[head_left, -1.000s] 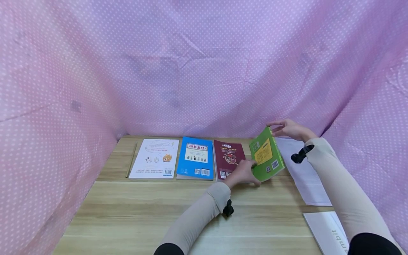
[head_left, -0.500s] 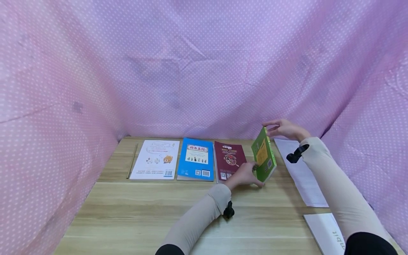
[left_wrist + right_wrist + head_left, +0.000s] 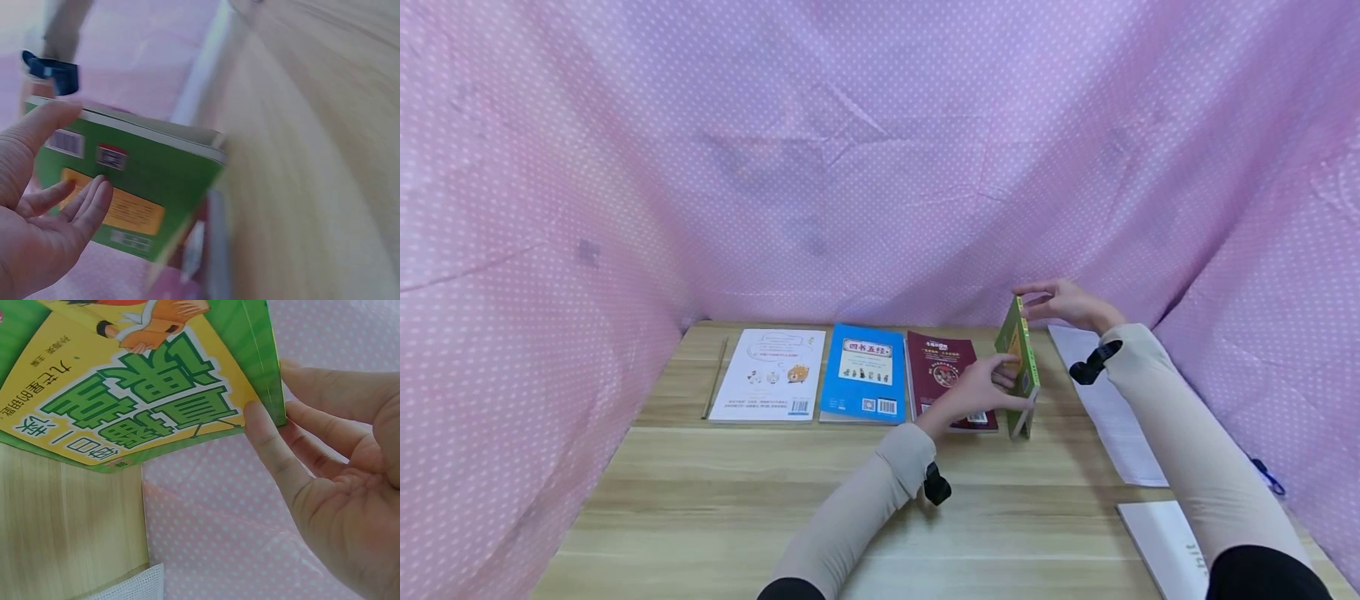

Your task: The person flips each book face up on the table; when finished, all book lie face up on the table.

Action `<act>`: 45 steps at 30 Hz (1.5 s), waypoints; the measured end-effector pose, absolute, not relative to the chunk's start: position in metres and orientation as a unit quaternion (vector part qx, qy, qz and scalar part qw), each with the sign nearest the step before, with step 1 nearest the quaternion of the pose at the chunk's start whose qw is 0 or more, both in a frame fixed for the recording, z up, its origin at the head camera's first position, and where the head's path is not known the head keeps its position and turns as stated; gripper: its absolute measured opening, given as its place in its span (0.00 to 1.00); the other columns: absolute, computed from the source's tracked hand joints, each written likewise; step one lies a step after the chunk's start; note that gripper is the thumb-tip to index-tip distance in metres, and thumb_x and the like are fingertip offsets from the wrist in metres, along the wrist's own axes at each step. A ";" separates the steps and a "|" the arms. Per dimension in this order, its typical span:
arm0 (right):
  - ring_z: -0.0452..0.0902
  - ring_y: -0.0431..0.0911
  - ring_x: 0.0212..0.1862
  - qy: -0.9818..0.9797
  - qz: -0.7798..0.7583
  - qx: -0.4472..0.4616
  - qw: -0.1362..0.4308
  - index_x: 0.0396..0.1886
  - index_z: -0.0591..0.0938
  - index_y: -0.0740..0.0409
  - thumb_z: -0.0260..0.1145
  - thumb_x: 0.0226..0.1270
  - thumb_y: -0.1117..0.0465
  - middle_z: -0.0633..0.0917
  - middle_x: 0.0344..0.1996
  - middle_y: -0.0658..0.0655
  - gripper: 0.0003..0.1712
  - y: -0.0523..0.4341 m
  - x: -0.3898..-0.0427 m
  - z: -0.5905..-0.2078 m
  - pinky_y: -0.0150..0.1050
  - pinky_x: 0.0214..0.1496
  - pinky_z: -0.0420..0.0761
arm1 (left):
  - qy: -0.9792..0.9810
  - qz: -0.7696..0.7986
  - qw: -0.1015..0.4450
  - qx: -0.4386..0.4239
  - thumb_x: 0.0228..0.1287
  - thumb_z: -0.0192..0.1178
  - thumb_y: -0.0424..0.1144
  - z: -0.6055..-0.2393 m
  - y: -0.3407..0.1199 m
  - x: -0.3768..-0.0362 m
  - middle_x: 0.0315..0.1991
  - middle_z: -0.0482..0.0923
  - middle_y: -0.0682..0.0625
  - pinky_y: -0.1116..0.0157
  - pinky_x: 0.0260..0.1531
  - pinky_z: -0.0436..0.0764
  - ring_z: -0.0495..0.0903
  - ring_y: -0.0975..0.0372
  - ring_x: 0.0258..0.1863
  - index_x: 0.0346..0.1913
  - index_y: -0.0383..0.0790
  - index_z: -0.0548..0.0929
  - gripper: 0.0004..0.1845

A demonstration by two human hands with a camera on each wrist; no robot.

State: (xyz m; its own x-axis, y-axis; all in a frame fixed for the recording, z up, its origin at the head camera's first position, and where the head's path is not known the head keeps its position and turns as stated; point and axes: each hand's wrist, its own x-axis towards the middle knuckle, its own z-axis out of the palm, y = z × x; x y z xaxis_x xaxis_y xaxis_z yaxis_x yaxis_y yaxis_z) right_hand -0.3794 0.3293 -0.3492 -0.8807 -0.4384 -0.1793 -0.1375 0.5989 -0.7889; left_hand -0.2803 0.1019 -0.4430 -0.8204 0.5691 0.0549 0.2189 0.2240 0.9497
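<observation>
The green book stands nearly upright on its lower edge on the counter, just right of the maroon book. The right hand pinches its top corner; the left hand, fingers relaxed and straight, props its back cover.

Four books: a white one, a blue one, a maroon one, a green one; one pencil.

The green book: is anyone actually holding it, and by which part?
Yes. The green book stands on edge on the table. The right hand pinches its top corner; the left hand steadies its back cover with straight fingers.
</observation>
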 end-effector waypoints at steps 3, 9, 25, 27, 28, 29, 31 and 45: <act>0.69 0.66 0.70 0.875 -0.418 -0.168 0.177 0.77 0.64 0.66 0.64 0.73 0.64 0.70 0.71 0.73 0.36 0.329 -0.381 -0.351 0.64 0.73 0.67 | 0.756 0.582 0.157 0.254 0.58 0.76 0.44 -0.430 0.099 -0.279 0.59 0.80 0.48 0.73 0.48 0.81 0.80 0.68 0.51 0.74 0.45 0.69 0.42; 0.73 0.64 0.68 0.865 -0.440 -0.159 0.180 0.77 0.63 0.67 0.64 0.73 0.67 0.68 0.72 0.74 0.36 0.326 -0.382 -0.353 0.57 0.69 0.74 | 0.763 0.581 0.138 0.248 0.59 0.75 0.48 -0.422 0.099 -0.280 0.57 0.80 0.52 0.72 0.47 0.80 0.79 0.70 0.49 0.73 0.47 0.69 0.41; 0.59 0.68 0.75 0.831 -0.492 -0.180 0.189 0.82 0.52 0.62 0.63 0.76 0.61 0.56 0.79 0.70 0.43 0.324 -0.379 -0.369 0.45 0.67 0.78 | 0.759 0.597 0.132 0.221 0.59 0.75 0.47 -0.420 0.095 -0.279 0.58 0.79 0.50 0.70 0.50 0.81 0.81 0.62 0.55 0.72 0.46 0.71 0.39; 0.59 0.68 0.76 0.828 -0.496 -0.181 0.189 0.82 0.51 0.61 0.62 0.76 0.60 0.56 0.79 0.70 0.43 0.325 -0.379 -0.373 0.44 0.66 0.79 | 0.757 0.600 0.135 0.219 0.59 0.75 0.46 -0.419 0.094 -0.279 0.58 0.79 0.49 0.70 0.50 0.82 0.81 0.62 0.54 0.72 0.46 0.71 0.39; 0.58 0.68 0.76 0.826 -0.498 -0.183 0.189 0.82 0.50 0.62 0.62 0.76 0.61 0.56 0.79 0.70 0.43 0.325 -0.379 -0.375 0.45 0.67 0.78 | 0.757 0.600 0.136 0.219 0.59 0.75 0.46 -0.419 0.093 -0.278 0.58 0.79 0.49 0.69 0.50 0.82 0.81 0.62 0.54 0.72 0.46 0.71 0.39; 0.57 0.68 0.76 0.825 -0.499 -0.185 0.189 0.82 0.50 0.62 0.62 0.76 0.61 0.56 0.79 0.70 0.44 0.326 -0.379 -0.378 0.47 0.68 0.77 | 0.758 0.600 0.136 0.218 0.59 0.75 0.45 -0.419 0.092 -0.278 0.58 0.79 0.49 0.69 0.49 0.82 0.81 0.62 0.54 0.72 0.46 0.71 0.39; 0.56 0.68 0.77 0.825 -0.500 -0.188 0.187 0.82 0.50 0.62 0.62 0.76 0.62 0.56 0.79 0.70 0.44 0.326 -0.380 -0.382 0.52 0.71 0.74 | 0.757 0.600 0.137 0.218 0.60 0.75 0.45 -0.419 0.091 -0.277 0.58 0.79 0.49 0.70 0.48 0.82 0.81 0.62 0.53 0.72 0.46 0.71 0.38; 0.58 0.69 0.76 0.826 -0.496 -0.172 0.204 0.83 0.48 0.58 0.65 0.71 0.66 0.56 0.79 0.70 0.49 0.326 -0.383 -0.411 0.64 0.74 0.64 | 0.752 0.605 0.151 0.216 0.62 0.73 0.40 -0.417 0.081 -0.276 0.63 0.75 0.43 0.68 0.49 0.82 0.79 0.63 0.53 0.73 0.45 0.70 0.37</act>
